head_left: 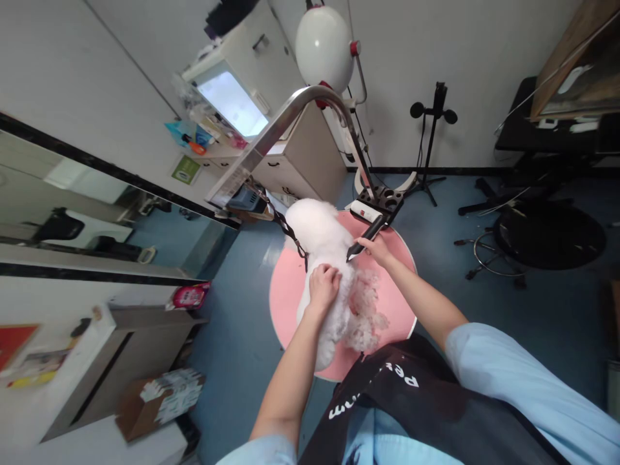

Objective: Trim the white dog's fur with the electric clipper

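Flat and steady

Around the pink table [285,290], the white dog [329,248] spans 11 to 7 o'clock; near 10, the left hand [324,286] rests on it, clench unclear; at 1, the right hand [376,248] grasps black clippers [372,230], best kept flat

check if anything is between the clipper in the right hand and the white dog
Nothing visible: the black clipper in the right hand has its tip at the white dog. The left hand rests on the dog's back, left of the tip.

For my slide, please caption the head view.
Left hand rests on a fluffy white dog on a round pink table; right hand holds long black clippers.
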